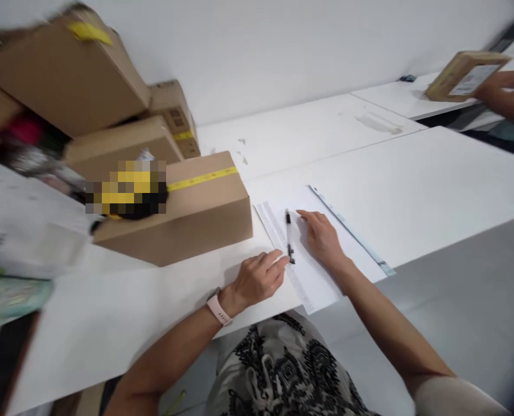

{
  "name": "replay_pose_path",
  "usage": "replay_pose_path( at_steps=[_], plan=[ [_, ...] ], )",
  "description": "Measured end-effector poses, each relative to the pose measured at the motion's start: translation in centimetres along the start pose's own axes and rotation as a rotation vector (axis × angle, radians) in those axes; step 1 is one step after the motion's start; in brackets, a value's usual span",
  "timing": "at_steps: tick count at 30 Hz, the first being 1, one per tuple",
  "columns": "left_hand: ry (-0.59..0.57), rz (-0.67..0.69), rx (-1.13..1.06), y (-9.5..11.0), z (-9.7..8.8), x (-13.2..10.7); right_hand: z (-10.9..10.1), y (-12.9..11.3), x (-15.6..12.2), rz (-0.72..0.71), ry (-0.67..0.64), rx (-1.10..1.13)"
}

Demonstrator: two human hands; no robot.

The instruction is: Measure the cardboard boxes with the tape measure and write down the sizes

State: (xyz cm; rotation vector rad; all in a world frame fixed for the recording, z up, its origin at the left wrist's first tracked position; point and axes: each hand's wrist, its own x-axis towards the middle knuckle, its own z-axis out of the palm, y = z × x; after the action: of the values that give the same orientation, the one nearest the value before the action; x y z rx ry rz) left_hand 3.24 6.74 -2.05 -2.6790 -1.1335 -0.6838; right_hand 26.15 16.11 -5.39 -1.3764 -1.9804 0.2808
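A clear pen with black ends (288, 232) lies on a stack of white paper sheets (321, 283), one of which has printed lines along its left side. My left hand (259, 276), with a pale pink watch on the wrist, is at the pen's lower end. Its fingers are loosely bent and a little apart; whether they touch the pen I cannot tell. Over the paper, right of the pen, is my right hand (322, 234), index finger stretched towards the pen's upper end and nothing held. A light blue strip (354, 232) edges the paper's right side.
Left of the paper stands a closed cardboard box (204, 222) with yellow tape and a pixelated yellow-black item (129, 188) on top. More cardboard boxes (74, 75) are piled behind it. At the far right, another person's arms (506, 95) hold a labelled parcel (456, 78).
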Motion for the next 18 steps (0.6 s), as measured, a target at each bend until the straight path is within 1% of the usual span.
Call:
replay_pose_path(
  at_steps=[1, 2, 3, 4, 6, 7, 8, 10, 12, 13, 14, 15, 16, 18],
  plan=[
    [0.025, -0.014, 0.056, -0.3, -1.2, -0.4, 0.2, 0.2, 0.0, 0.001, 0.012, 0.004],
    [0.082, -0.047, 0.123, -0.8, -2.6, -0.8, 0.5, 0.5, -0.1, 0.001, 0.024, 0.006],
    [0.182, -0.104, 0.200, -1.4, -4.4, -1.2, 0.8, 0.7, -0.1, 0.001, 0.033, 0.004],
    [0.322, -0.174, 0.281, -2.2, -6.3, -1.5, 1.0, 0.9, -0.1, 0.001, 0.042, 0.004],
    [0.657, -0.352, 0.427, -4.1, -10.5, -1.7, 1.4, 1.1, -0.1, 0.002, 0.044, -0.008],
    [0.774, -0.425, 0.477, -5.2, -12.6, -1.4, 1.4, 1.1, -0.1, 0.004, 0.041, -0.014],
    [0.809, -0.510, 0.484, -6.5, -14.4, -1.1, 1.4, 1.1, 0.0, 0.007, 0.035, -0.019],
    [0.698, -0.730, 0.409, -9.1, -17.1, -0.2, 1.3, 0.8, 0.0, 0.018, 0.021, -0.022],
    [0.521, -0.973, 0.232, -11.4, -18.3, 0.5, 1.1, 0.5, 0.1, 0.031, 0.003, -0.018],
    [0.447, -1.056, 0.154, -12.2, -18.5, 0.8, 1.0, 0.4, 0.1, 0.039, -0.005, -0.011],
    [0.406, -1.109, 0.098, -12.8, -18.4, 0.9, 1.0, 0.3, 0.1, 0.046, -0.012, -0.003],
    [0.410, -1.131, 0.067, -13.2, -18.2, 0.9, 1.0, 0.2, 0.2, 0.053, -0.019, 0.007],
    [0.470, -1.118, 0.043, -13.5, -17.9, 0.7, 1.0, 0.1, 0.2, 0.060, -0.024, 0.018],
    [0.698, -1.030, -0.024, -13.7, -17.4, 0.3, 1.1, 0.0, 0.3, 0.071, -0.034, 0.036]
  ],
)
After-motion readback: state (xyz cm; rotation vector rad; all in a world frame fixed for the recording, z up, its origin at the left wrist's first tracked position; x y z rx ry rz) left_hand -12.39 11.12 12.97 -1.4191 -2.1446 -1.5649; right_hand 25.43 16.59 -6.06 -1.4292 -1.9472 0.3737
